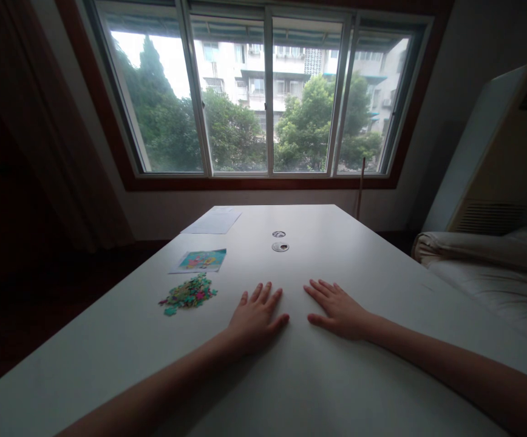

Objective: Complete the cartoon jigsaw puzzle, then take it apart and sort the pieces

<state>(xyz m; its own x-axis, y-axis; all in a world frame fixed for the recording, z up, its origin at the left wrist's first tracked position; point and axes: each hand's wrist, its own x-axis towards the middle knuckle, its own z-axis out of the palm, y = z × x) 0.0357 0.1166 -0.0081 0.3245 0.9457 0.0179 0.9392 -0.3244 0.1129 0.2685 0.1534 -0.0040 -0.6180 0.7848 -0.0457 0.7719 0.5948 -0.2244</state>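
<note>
My left hand [255, 320] lies palm down on the white table [336, 382], its fingers spread and holding nothing. Opposite it, my right hand [337, 309] also rests flat with fingers apart, and a small gap separates the two thumbs. Left of my left hand sits a heap of jigsaw puzzle pieces [190, 294], mostly green with some yellow and pink. Just behind the heap is a colourful picture sheet [202, 260] with pink and yellow figures on blue. The heap and my left hand are apart.
White paper [213, 221] lies at the table's far left. Two round inserts [280, 247] sit near the far middle. Beyond stand a window [268, 97] and a thin stick [360, 188]. A pale sofa [486, 261] and a tall white appliance [491, 145] flank the right side.
</note>
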